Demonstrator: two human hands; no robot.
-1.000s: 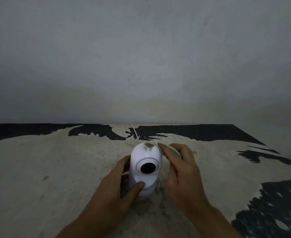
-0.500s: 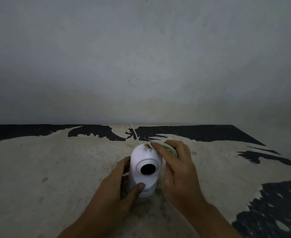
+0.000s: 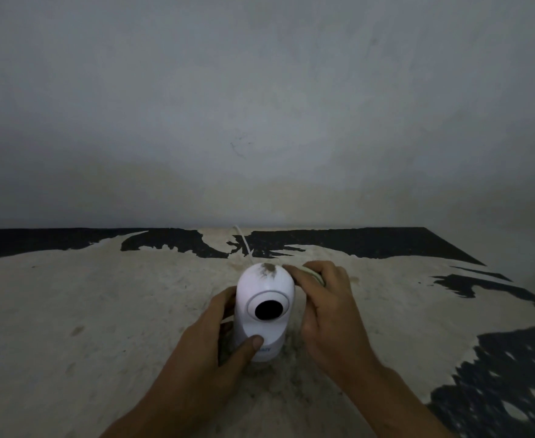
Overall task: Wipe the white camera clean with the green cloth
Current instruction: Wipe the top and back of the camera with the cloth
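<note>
The white camera (image 3: 264, 290) stands upright on a worn surface, its round black lens facing me and a dark dirt smudge on its top. My left hand (image 3: 210, 346) grips its base, thumb across the front, fingers round the left side. My right hand (image 3: 326, 306) is closed on the green cloth (image 3: 315, 275), of which only a pale sliver shows between the fingers. Its fingertips rest against the camera's upper right side, just beside the smudge.
A white cable (image 3: 244, 245) runs from behind the camera towards the wall (image 3: 259, 121). The table (image 3: 86, 311) is pale and dusty with black peeled patches along the back and at the right edge.
My right hand with the cloth has slid up and left along the camera's side until its fingertips are at the top by the smudge. The left hand and camera have stayed put.
</note>
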